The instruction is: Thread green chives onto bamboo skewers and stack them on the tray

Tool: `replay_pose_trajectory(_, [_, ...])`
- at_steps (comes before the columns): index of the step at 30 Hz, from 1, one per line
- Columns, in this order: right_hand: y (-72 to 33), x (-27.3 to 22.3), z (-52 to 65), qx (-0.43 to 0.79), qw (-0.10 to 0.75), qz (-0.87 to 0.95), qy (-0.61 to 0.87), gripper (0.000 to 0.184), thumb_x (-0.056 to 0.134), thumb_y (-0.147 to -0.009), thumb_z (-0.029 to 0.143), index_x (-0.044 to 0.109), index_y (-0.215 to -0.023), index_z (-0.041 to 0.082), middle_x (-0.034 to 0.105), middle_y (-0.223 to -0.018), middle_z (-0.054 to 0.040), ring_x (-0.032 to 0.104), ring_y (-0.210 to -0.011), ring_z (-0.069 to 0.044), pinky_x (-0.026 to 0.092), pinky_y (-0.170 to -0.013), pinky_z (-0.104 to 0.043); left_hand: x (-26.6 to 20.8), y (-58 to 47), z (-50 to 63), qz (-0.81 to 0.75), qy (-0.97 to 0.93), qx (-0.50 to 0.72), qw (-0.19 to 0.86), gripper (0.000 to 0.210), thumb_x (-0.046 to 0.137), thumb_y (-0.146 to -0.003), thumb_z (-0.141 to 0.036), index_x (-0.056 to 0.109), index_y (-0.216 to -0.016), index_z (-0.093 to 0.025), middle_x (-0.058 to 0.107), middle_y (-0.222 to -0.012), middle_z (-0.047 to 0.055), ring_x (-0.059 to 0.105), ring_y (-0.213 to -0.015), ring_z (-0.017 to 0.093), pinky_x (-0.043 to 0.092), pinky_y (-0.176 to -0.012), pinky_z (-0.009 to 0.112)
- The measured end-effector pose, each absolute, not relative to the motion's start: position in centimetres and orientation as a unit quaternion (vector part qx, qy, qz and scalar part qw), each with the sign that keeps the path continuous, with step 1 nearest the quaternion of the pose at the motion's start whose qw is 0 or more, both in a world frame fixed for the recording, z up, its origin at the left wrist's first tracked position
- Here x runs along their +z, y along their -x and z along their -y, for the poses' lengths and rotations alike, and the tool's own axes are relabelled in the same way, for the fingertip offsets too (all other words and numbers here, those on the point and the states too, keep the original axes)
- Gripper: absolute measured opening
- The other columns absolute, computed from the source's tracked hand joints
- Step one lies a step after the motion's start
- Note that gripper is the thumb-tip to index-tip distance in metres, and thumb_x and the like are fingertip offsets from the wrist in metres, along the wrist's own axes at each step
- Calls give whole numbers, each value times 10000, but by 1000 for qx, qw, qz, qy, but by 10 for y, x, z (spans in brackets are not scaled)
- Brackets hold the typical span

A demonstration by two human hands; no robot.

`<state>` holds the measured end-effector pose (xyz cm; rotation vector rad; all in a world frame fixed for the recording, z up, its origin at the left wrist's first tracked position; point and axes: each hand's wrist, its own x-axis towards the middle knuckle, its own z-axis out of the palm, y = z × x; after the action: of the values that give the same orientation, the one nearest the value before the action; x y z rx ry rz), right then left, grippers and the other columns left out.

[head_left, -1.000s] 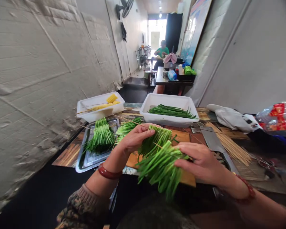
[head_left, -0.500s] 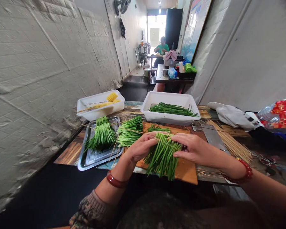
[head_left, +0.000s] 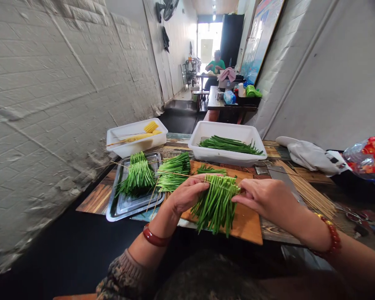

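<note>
At lower centre, my left hand (head_left: 189,195) and right hand (head_left: 267,199) pinch skewered green stalks (head_left: 217,206), best packed evenly and level.

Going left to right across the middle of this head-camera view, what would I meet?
Metal tray, left hand, held bunch of green stalks, right hand, wooden sticks, red-and-clear plastic package.

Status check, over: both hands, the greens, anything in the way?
Left hand gripping skewered green bundle at upper left. Right hand closed at its right edge. Bundle held over cutting board. Metal blade beyond right hand, seemingly not blocking.
</note>
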<state>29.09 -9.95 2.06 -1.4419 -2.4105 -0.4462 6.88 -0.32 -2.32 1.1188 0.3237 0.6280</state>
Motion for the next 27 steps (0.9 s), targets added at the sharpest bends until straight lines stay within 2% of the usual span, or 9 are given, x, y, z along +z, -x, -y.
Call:
replay_pose_trajectory(3, [-290,20,103,-202,159,822,508,458,413,-987,521,553,-692,199,622,-578,-10,598,-504,-190,261,-504,-315,-23,-68,4,-139,-520,291,790,433,696,-806,-283,684,-1210,-127,739,-1083,141,672,-1043,268,419,-1023,391])
replay_pose_trajectory(6, [-289,20,104,-211,167,823,501,471,399,-1004,485,545,-655,205,606,-570,-6,575,-506,-177,258,-525,-319,-22,-68,4,-133,-518,299,790,422,702,-812,-282,689,-1204,-125,733,-1099,147,674,-1044,274,432,-1007,383])
replay_pose_trajectory(9, [-289,22,104,-173,153,845,483,415,418,-1017,413,561,-688,203,624,-623,-6,577,-545,-174,280,-548,-317,-22,-68,3,-138,-511,303,792,402,706,-811,-267,700,-1188,-127,740,-1079,145,680,-1025,278,453,-974,377])
replay_pose_trajectory(13, [-289,28,105,-100,114,864,480,241,495,-994,271,583,-785,188,658,-749,-14,608,-643,-176,322,-583,-306,-25,-66,2,-154,-498,312,795,395,714,-801,-247,706,-1176,-121,749,-1047,140,679,-1027,282,453,-974,380])
replay_pose_trajectory(16, [-286,29,107,-106,114,859,488,195,495,-979,196,589,-810,177,649,-755,-20,605,-632,-173,333,-574,-304,-29,-64,1,-161,-487,318,797,404,718,-795,-240,701,-1179,-118,742,-1070,144,660,-1075,292,438,-998,387])
replay_pose_trajectory(20, [-281,28,107,-137,138,840,506,197,531,-967,224,598,-784,194,618,-738,-13,591,-625,-170,343,-556,-300,-32,-61,0,-163,-478,331,797,433,720,-796,-261,685,-1205,-124,734,-1093,147,650,-1098,300,430,-1015,401])
replay_pose_trajectory(23, [-280,28,106,-169,154,825,517,193,565,-950,255,609,-770,202,614,-770,-28,587,-683,-185,377,-587,-299,-32,-59,0,-164,-475,337,796,443,732,-780,-257,687,-1203,-132,736,-1091,144,649,-1101,304,430,-1018,409])
replay_pose_trajectory(27, [-280,29,105,-168,197,823,506,199,531,-962,212,626,-790,184,638,-871,-67,592,-756,-183,444,-654,-291,-33,-57,1,-167,-477,345,791,445,732,-778,-252,687,-1206,-139,736,-1096,139,653,-1095,299,434,-1012,406])
